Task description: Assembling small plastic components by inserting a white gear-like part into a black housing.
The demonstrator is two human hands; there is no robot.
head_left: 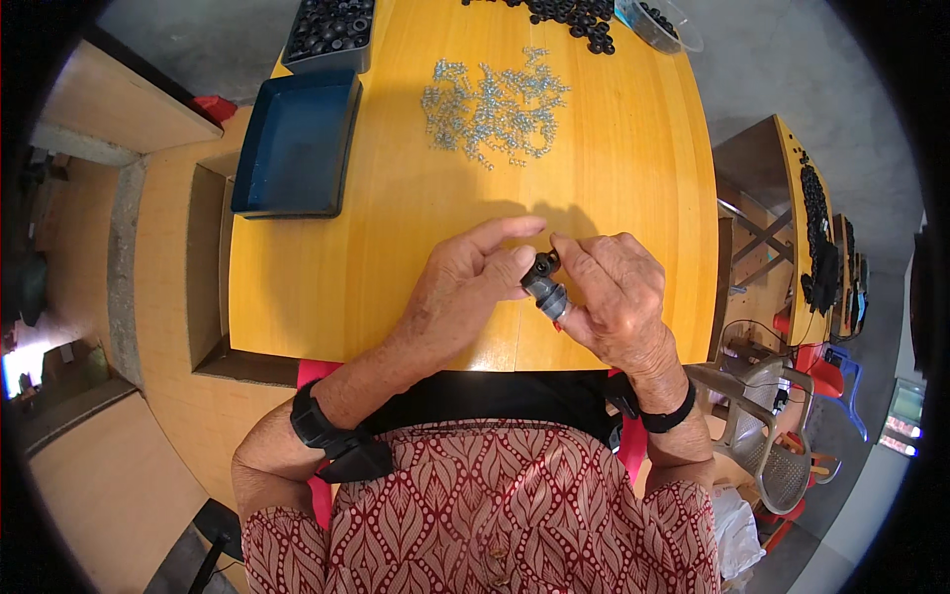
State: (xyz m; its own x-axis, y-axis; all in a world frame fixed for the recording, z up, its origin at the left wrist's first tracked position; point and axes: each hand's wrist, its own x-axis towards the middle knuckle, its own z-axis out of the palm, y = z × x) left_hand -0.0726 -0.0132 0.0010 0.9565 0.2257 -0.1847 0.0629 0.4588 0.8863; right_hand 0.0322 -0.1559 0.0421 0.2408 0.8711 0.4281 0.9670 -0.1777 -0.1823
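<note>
A small black round part with a hole [543, 265] is pinched between the thumb and index finger of my right hand [618, 297]. A dark grey wrap [548, 296] covers that thumb, with a speck of red by its lower end. My left hand [460, 282] comes in from the left, its thumb tip against or just beside the black part. Its index finger is stretched out above, apart from the thumb; the other fingers are partly hidden. Both hands are over the near part of the yellow table [396, 208]. Beyond them lies a scatter of small silvery pieces, seemingly screws [495, 104].
A shallow dark blue tray [297, 148] sits at the table's left edge. Behind it, a grey bin [332, 61] holds many black parts. More loose black parts [584, 20] and a clear tub [673, 42] lie at the far edge. Chairs [782, 455] stand at right.
</note>
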